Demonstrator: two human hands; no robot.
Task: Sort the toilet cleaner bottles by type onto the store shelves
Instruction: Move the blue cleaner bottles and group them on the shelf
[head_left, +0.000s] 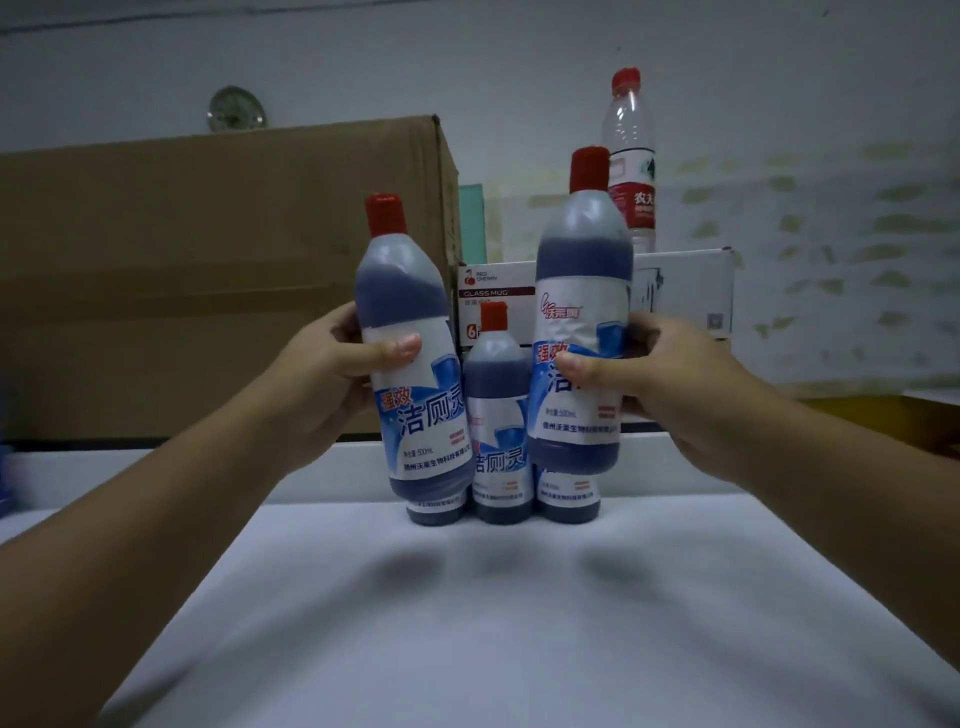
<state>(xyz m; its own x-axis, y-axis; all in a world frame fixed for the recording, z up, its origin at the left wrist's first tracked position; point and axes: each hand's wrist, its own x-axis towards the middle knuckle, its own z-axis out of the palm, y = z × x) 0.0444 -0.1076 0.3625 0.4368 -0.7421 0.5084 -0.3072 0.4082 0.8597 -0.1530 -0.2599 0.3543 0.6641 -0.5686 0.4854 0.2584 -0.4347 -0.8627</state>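
Left grip (332, 364) and right grip (670, 374) each clamp a red-capped blue cleaner bottle (415, 364) – placing step; next we set them beside the standing row (501, 415).

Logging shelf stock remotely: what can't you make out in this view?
- Head view: two standing cleaner bottles, tops hidden behind the bottles held by left hand and right hand.
- Glass mug box: partly covered.
- Small label print: blurred.

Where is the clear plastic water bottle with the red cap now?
In the head view, the clear plastic water bottle stands upright at the upper right, on a white box, behind the cleaner bottle in the right hand.
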